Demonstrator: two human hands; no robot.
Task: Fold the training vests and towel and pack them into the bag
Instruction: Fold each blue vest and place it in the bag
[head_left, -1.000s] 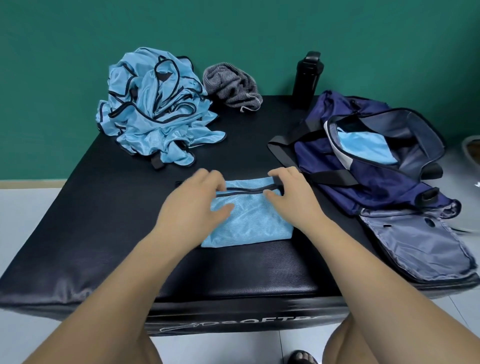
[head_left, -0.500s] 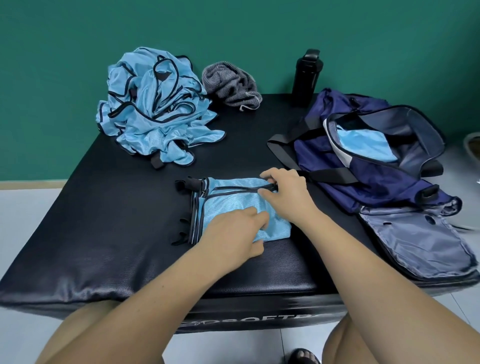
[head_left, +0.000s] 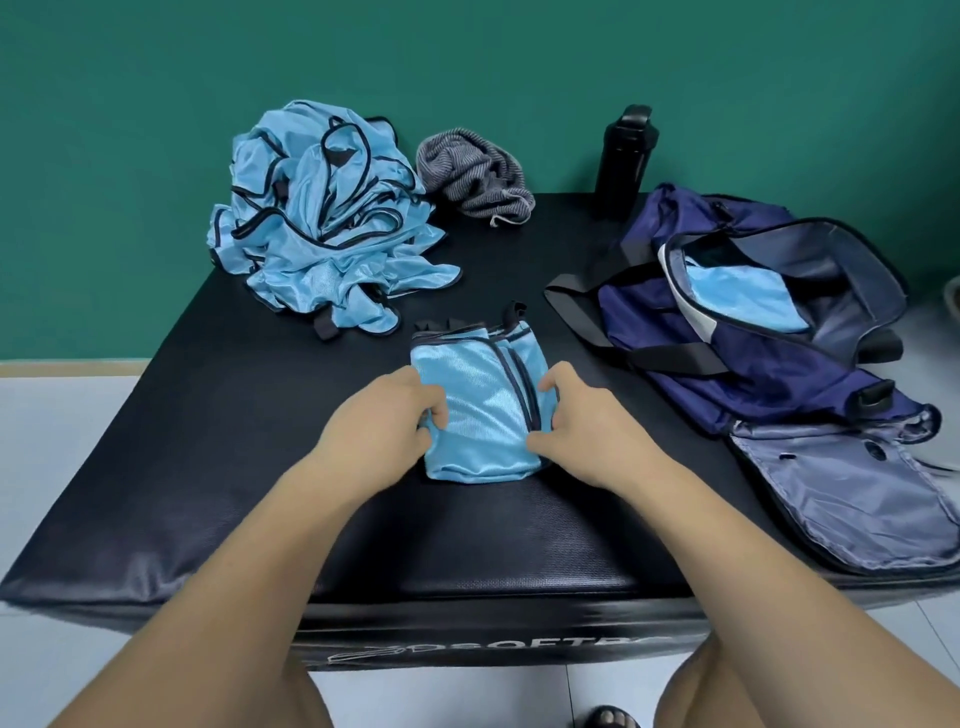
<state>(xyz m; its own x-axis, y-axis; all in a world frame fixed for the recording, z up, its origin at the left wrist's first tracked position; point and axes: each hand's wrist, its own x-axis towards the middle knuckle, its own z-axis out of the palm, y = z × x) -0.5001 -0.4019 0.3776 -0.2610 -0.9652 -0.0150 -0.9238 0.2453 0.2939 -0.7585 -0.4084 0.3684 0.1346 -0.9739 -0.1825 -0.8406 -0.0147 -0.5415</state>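
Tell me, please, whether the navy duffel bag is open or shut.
Open: the navy duffel bag gapes at its top, and a light blue vest lies inside it.

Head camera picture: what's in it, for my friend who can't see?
Left hand and right hand grip a folded blue vest on a black mat. Behind: a heap of vests, a grey towel, a black bottle. An open navy bag lies right.

White lettering "SOFTR…", cut off, on front edge of black mat (head_left: 467, 647)
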